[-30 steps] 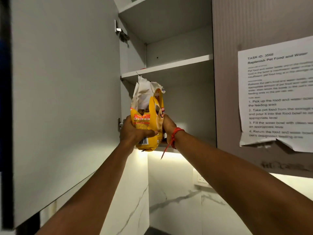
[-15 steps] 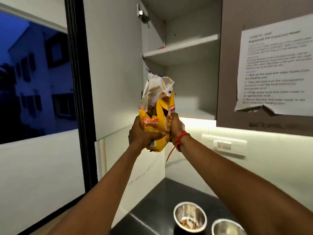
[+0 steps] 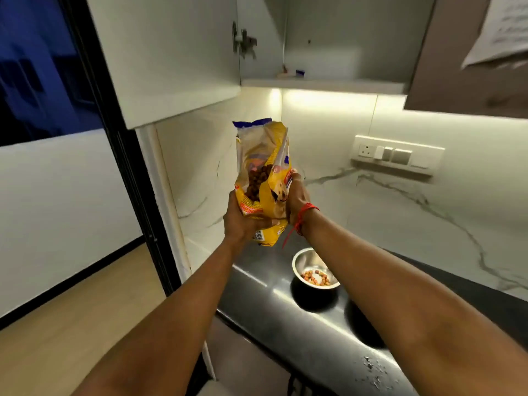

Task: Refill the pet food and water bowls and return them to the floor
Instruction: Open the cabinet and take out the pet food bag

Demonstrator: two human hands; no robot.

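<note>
A yellow pet food bag, torn open at the top with brown kibble showing inside, is held upright in the air above the dark counter. My left hand grips its lower left side and my right hand, with a red thread at the wrist, holds its right side. Below the bag a steel food bowl stands on the counter with a little mixed kibble in it. My right forearm covers the spot to the bowl's right, where the second bowl stood.
An open wall cupboard with its door swung left hangs above. A switch panel sits on the marble backsplash. A paper sheet is taped to the brown cupboard. Water drops lie on the counter's front. Wooden floor lies to the left.
Both hands have brought the bag down and out of the cupboard to above the counter. My view has dropped, so the counter and food bowl now show more fully.
</note>
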